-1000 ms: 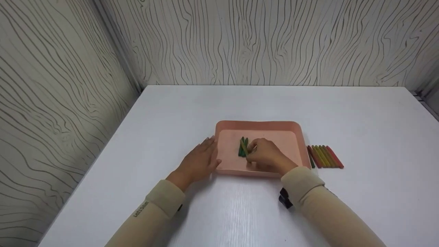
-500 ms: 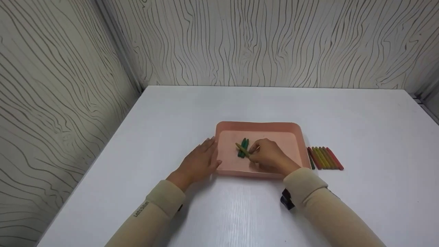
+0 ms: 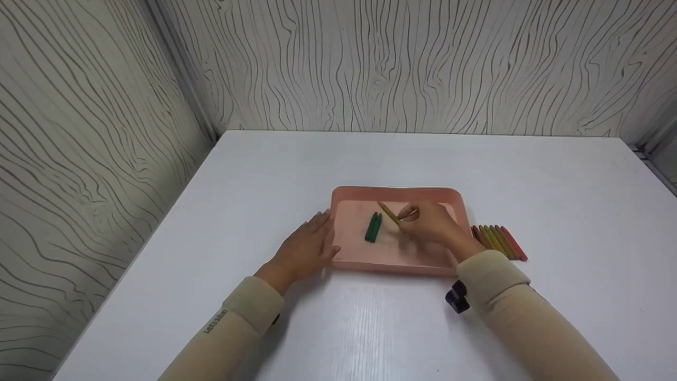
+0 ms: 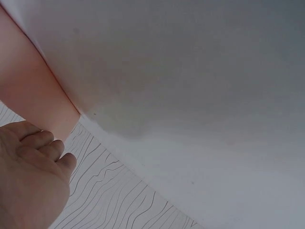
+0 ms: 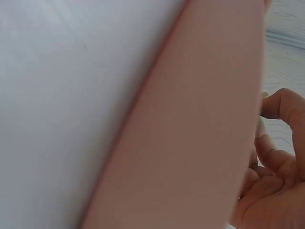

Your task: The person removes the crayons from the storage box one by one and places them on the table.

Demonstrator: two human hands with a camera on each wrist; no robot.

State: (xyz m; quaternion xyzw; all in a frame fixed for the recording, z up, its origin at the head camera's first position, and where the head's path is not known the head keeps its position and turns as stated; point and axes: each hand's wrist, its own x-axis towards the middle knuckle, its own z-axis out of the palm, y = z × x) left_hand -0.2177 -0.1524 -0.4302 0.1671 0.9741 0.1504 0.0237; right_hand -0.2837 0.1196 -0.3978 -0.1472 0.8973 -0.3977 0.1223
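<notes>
A pink tray (image 3: 349, 254) sits on the white table, its side wall filling much of the right wrist view. My left hand (image 3: 304, 246) touches the tray's left edge with fairly straight fingers. Over the tray's right half, my right hand (image 3: 431, 222) pinches an olive-green crayon (image 3: 389, 212) between thumb and fingers, its tip pointing up and left. Two dark green crayons (image 3: 373, 227) lie side by side on the tray floor, left of that crayon. In the right wrist view the tray wall (image 5: 186, 119) hides part of the right hand (image 5: 281, 167).
Just right of the tray, several crayons (image 3: 500, 241) in brown, yellow, olive and red lie in a slanted row on the table. A black device (image 3: 457, 297) is strapped at the right wrist. Wood-patterned walls (image 3: 402, 69) stand behind and left of the table.
My right hand has lifted the olive-green crayon off the two dark green ones and moved right and slightly away from me. The left hand stays at the tray's edge.
</notes>
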